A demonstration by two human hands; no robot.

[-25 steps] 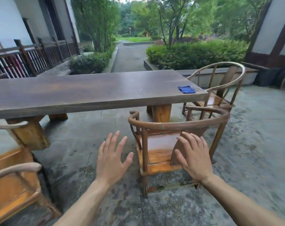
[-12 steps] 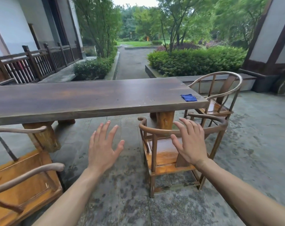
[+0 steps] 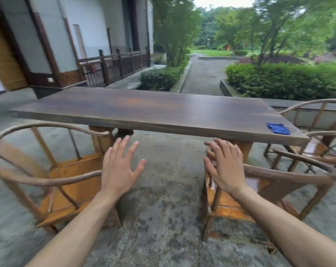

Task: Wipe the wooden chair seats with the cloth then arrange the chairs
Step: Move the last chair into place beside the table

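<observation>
Both hands empty, fingers spread loose: left hand (image 3: pixel 119 168) mid-frame by left chair (image 3: pixel 53 176), right hand (image 3: pixel 224 168) over right chair (image 3: pixel 269 191) armrest, probably reaching to shift it. Blue cloth (image 3: pixel 278 128) parked right end of table (image 3: pixel 144 110), wiping looks done.

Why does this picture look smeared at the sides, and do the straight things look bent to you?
Head view: motion blur smears the left chair, the building wall and the trees at the top right, while the left hand, right hand and blue cloth near the table edge stay fairly sharp. The wide-angle lens bows lines near the borders. Daylight is soft and overcast, with no hard shadows; the chair seats show a mild sheen.
</observation>
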